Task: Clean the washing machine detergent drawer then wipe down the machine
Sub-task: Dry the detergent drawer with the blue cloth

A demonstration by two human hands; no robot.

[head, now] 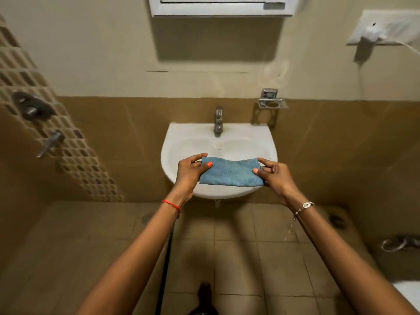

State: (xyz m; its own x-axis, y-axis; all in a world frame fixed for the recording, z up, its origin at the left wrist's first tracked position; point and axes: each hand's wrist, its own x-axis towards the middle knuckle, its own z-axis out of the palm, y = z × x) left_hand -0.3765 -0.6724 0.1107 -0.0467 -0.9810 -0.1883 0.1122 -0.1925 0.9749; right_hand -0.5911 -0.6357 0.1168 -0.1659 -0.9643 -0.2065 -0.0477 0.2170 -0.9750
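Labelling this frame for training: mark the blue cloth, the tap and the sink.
blue cloth point(229, 172): head view, centre of the folded face.
tap point(218, 120): head view, chrome body.
sink point(254, 136): head view, bare right rim.

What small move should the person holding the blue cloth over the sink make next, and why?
Probably free the right hand and open the tap. Both it and the left hand pinch the folded blue cloth by its ends above the sink, and no stream shows at the tap.

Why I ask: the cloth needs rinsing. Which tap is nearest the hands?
The chrome tap on the white basin, just beyond the blue cloth; the wall taps sit far left on mosaic tiles.
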